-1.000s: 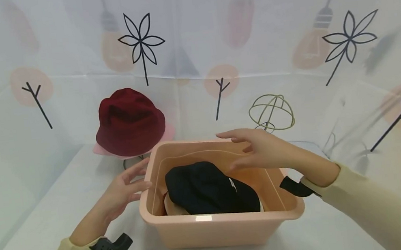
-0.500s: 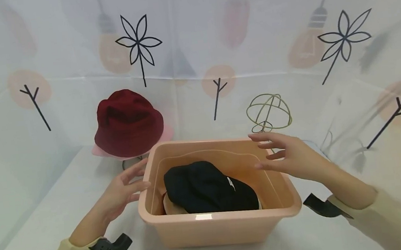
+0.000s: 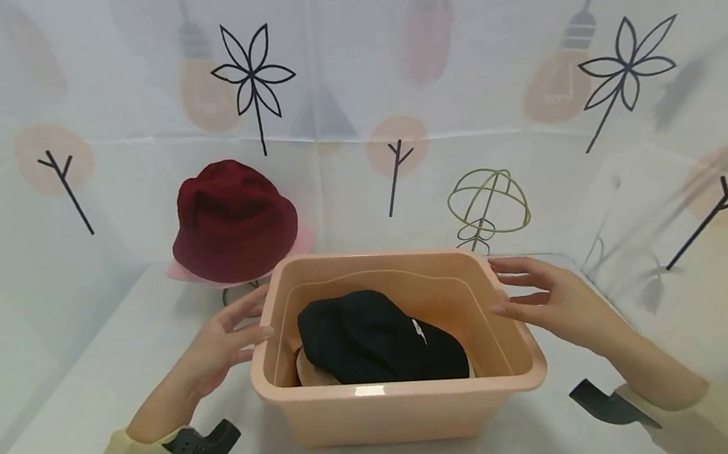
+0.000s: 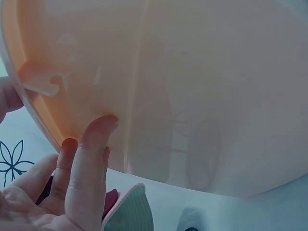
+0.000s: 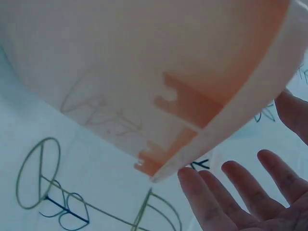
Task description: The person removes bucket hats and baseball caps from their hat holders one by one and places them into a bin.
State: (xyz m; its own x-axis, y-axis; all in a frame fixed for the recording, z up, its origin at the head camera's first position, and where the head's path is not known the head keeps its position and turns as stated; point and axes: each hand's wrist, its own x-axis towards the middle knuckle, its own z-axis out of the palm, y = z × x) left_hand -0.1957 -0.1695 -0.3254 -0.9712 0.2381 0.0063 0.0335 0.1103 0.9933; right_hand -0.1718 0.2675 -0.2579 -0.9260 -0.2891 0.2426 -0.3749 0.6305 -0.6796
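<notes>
A peach plastic bin (image 3: 397,412) stands on the white table. Inside it, a black cap (image 3: 376,344) with a small white mark lies over a beige piece (image 3: 316,372). My left hand (image 3: 217,350) is at the bin's left rim, fingers relaxed; in the left wrist view its fingertips (image 4: 103,127) touch the outer wall below the rim. At the right rim is my right hand (image 3: 559,306), its thumb overlapping the rim in the head view. Its fingers (image 5: 248,185) are spread and loosely extended just outside the rim in the right wrist view.
Behind the bin at left, a dark red bucket hat (image 3: 233,222) sits over a pink brim (image 3: 305,240) on a wire stand. A bare wire hat stand (image 3: 488,199) rises at the back right. A patterned white cloth (image 3: 333,60) hangs behind the table.
My right hand has moved right and down from above the bin's back part to its right rim. My left hand stays at the left rim. The cap has not moved.
</notes>
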